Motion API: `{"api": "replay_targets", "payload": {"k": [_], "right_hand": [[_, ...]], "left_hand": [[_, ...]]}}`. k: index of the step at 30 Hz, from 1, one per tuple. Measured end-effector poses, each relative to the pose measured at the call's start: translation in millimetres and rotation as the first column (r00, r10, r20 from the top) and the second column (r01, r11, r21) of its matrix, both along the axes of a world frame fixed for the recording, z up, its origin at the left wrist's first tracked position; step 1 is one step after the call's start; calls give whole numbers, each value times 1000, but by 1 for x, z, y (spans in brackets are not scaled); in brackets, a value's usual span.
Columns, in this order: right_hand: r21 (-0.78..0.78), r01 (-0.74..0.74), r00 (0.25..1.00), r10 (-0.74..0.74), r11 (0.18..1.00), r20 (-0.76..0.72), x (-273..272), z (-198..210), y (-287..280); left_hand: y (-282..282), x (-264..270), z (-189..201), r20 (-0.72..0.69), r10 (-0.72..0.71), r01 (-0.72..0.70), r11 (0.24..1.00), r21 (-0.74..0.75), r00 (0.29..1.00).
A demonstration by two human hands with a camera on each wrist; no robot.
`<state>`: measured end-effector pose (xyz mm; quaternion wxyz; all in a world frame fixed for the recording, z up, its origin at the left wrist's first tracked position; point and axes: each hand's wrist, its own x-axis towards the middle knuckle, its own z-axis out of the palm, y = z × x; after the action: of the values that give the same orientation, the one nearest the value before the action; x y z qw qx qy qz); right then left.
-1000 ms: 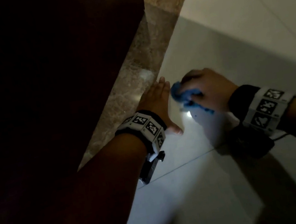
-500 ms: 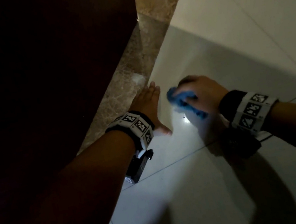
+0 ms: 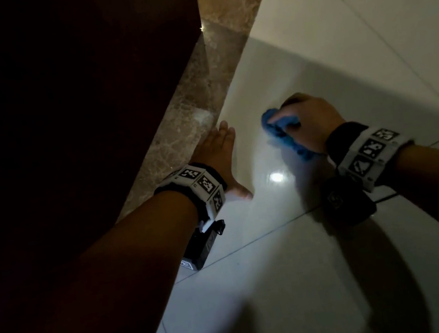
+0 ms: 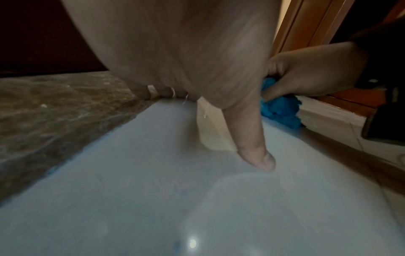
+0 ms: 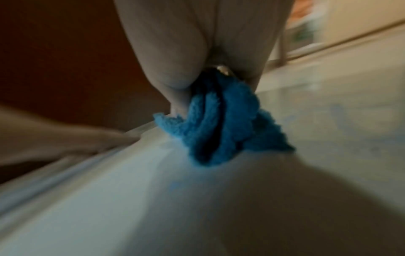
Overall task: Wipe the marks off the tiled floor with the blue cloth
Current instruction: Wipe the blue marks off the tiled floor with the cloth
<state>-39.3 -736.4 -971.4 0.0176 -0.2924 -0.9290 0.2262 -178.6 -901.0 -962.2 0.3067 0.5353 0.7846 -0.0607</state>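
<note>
Nearest, the pale tiled floor [image 3: 260, 289] shows a dark grout line running across below both wrists and a small bright glint of light between them. The left hand [image 3: 218, 158] lies flat on the tile with fingers straight and together and the thumb spread toward the right, holding nothing; its fingertips reach the edge of the brown marble strip [image 3: 201, 97]. Just to its right, apart from it, the right hand [image 3: 310, 120] is curled round the blue cloth [image 3: 282, 133], which is bunched into folds and pressed against the tile, sticking out to the left of and under the fist. The right wrist view is blurred, but faint bluish smears seem to lie on the tile beside the cloth. Left of the marble strip stands a dark reddish-brown panel [image 3: 63, 133], perhaps a door. Farther off, brighter tiles stretch away to the right.
</note>
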Motion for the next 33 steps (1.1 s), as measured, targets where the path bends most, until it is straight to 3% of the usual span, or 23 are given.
{"api": "replay_targets", "payload": {"k": [2,4,6,7,9,11,13,14,16,19,21,23,25,26,28,30,31,33], "right_hand": [[51,-111,993,113,992,-38,1,3,-23],[75,-395,911,401,916,-99,10,3,-57],[59,-592,803,594,804,-35,15,-1,-66],[27,-610,793,609,792,18,12,0,-59],[2,-468,882,467,884,55,5,-2,-31],[36,-162,987,161,986,21,0,-3,-5],[62,46,999,-45,997,-13,-1,-3,-3],[98,16,1000,-16,995,-1,-1,-2,-14],[105,-213,976,207,971,65,1,-4,-45],[49,-475,868,459,878,189,7,-6,-56],[112,-405,910,387,908,152,2,-8,-30],[111,-144,987,135,983,89,-3,-6,-5],[113,-7,997,-2,994,77,-6,-5,-1],[117,-30,996,20,993,85,-7,-3,-10],[107,-218,972,206,970,114,-5,-1,-35],[93,-432,892,410,897,190,0,0,-48],[75,-467,868,441,881,228,0,1,-44],[65,-343,917,320,937,238,0,0,-23]], "left_hand": [[0,-1,-1,-5,-14,14,1000,-1,1000],[-1,-2,-4,-1,-31,31,1000,2,1000],[-2,-3,-5,-4,-41,41,999,7,999],[-3,-3,-5,-7,-41,41,999,5,999],[-3,-3,-5,-13,-42,42,999,1,999],[-3,-3,-5,-16,-39,39,999,10,999],[-4,-3,-4,-14,-31,31,999,19,999],[-4,-3,-4,-14,-32,32,999,19,999],[-4,-4,-5,-11,-37,37,999,20,999],[-4,-4,-6,0,-34,34,999,31,999],[-4,-3,-5,-7,-36,36,999,24,999],[-5,-2,-3,-10,-24,24,999,26,1000],[-6,-1,-1,1,-17,16,999,30,1000],[-6,-1,-1,2,-20,20,999,26,1000],[-5,-2,-1,-5,-28,28,999,19,1000],[-4,-3,-1,-1,-30,30,999,18,1000],[-4,-3,-1,2,-29,29,999,16,1000],[-5,-2,-1,-3,-26,26,1000,16,1000]]}}
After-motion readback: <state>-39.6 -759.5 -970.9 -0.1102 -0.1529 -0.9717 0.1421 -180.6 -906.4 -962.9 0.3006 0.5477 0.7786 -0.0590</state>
